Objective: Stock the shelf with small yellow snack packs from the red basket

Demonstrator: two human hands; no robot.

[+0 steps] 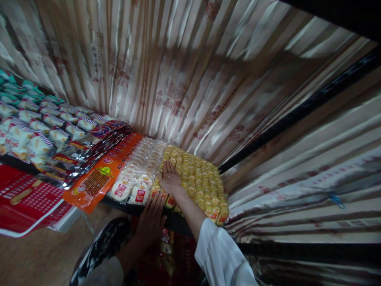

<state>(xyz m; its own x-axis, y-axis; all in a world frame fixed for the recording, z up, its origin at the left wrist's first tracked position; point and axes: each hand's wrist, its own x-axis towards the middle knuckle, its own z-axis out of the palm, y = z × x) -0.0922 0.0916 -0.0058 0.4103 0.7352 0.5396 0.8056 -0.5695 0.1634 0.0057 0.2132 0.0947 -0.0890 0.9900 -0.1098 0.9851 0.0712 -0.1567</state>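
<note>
Rows of small yellow wrapped snack packs [199, 182] stand close together on a dark shelf. My right hand [170, 178] lies flat across their left side, near the clear-wrapped packs, fingers stretched toward the back. Lower down, my left hand [153, 212] rests its outstretched fingers on the front of the yellow row, at the shelf edge [178, 223]. Neither hand is closed round anything. Just left of them are white round snacks in clear wrappers [139, 171] with red labels. An orange bag of stick snacks [99, 178] lies beside those.
Stacked dark shiny packets [86, 151] and several rows of white and green snack bags [41, 119] fill the shelf's left. Pleated printed sheeting [178, 79] hangs behind. A black metal bar [297, 111] slants at right. Below left is a red box [26, 202].
</note>
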